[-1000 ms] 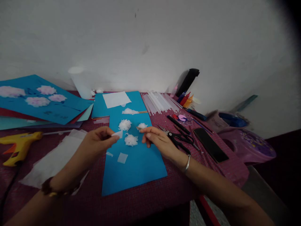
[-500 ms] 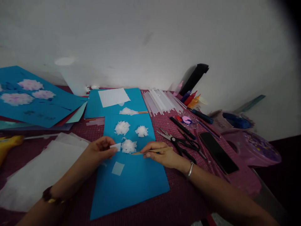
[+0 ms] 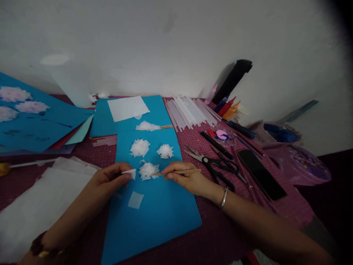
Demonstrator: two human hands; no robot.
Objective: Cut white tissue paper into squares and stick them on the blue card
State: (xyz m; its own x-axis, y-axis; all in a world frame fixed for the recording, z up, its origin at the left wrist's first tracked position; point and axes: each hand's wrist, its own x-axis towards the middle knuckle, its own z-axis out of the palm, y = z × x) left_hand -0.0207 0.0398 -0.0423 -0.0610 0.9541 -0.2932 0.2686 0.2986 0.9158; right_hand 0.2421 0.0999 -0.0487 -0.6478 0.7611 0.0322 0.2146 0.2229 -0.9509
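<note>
My left hand (image 3: 114,178) pinches a small white paper piece (image 3: 132,173) over the left edge of a blue sheet (image 3: 154,221). My right hand (image 3: 184,176) grips a thin wooden stick (image 3: 190,171), its tip touching the right side of a white ruffled paper flower (image 3: 148,170). Two more white flowers lie above it, one at the left (image 3: 139,147) and a smaller one at the right (image 3: 165,151). A loose translucent paper square (image 3: 136,200) rests on the sheet below the lowest flower.
Black scissors (image 3: 217,163), a black phone (image 3: 260,175), pens and paint bottles (image 3: 227,108) lie at the right. Paper strips (image 3: 190,112) are at the back. White sheets (image 3: 46,198) and a blue card with pinkish flowers (image 3: 55,117) are at the left.
The view has shifted slightly to the right. The stick's tip has moved from the sheet beside the lowest flower onto the flower's right edge. My left hand still pinches the paper piece.
</note>
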